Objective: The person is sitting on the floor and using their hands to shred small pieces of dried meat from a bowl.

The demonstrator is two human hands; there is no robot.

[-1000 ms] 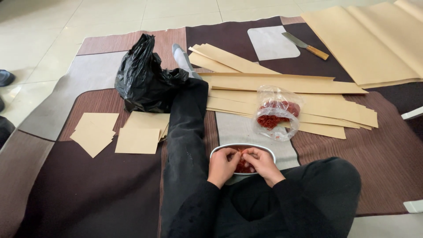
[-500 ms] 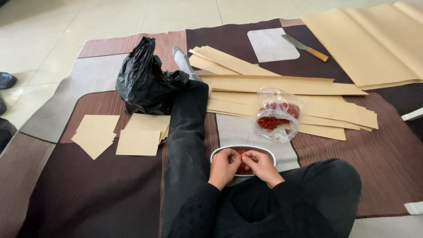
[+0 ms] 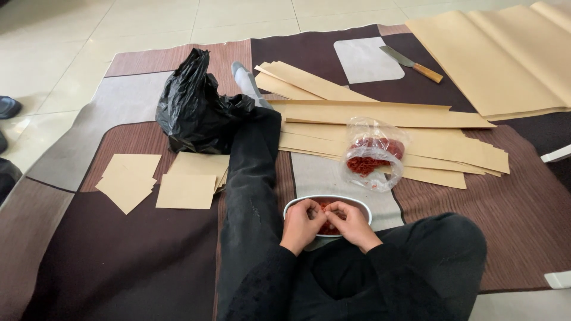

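I sit on a patterned rug with my left leg stretched out. A white oval bowl (image 3: 295, 205) of red dried pieces rests between my legs. My left hand (image 3: 302, 224) and my right hand (image 3: 352, 223) are both over the bowl, fingertips pinched together on the red pieces (image 3: 327, 227) inside it. Just beyond the bowl lies a clear plastic bag (image 3: 373, 153) holding more of the red pieces, resting on long strips of brown paper (image 3: 380, 114).
A crumpled black plastic bag (image 3: 193, 107) sits by my left knee. Small brown paper squares (image 3: 185, 190) lie to the left. A knife with a wooden handle (image 3: 413, 64) and large brown paper sheets (image 3: 505, 53) are at the far right.
None apart from small finger movements over the bowl.
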